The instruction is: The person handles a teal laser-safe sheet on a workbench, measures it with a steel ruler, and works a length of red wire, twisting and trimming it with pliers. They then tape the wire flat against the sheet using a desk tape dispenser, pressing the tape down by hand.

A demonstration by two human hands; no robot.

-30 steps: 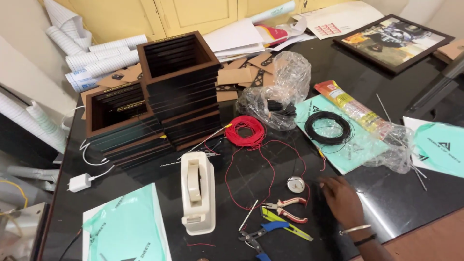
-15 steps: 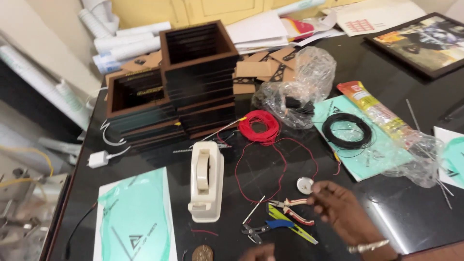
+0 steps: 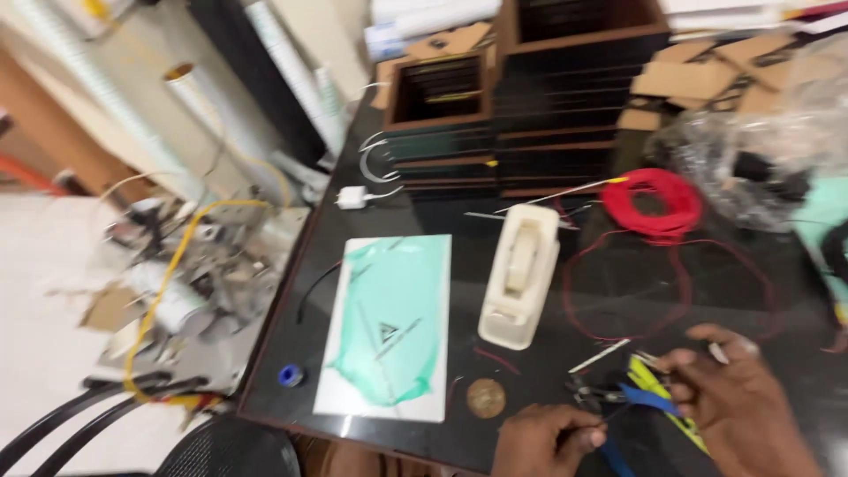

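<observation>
Dark table [image 3: 424, 212] by a messy floor, my left hand [image 3: 549, 439] low, fingers pinching blue pliers [image 3: 632, 402], my right hand [image 3: 746, 402] curled, fingertips pinched together near them.

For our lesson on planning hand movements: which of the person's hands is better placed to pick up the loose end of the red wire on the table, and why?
Probably the right hand. It hovers just below the red wire strand trailing over the dark table, beside the tools. The left hand sits lower, pinching at the blue-handled pliers.
</observation>
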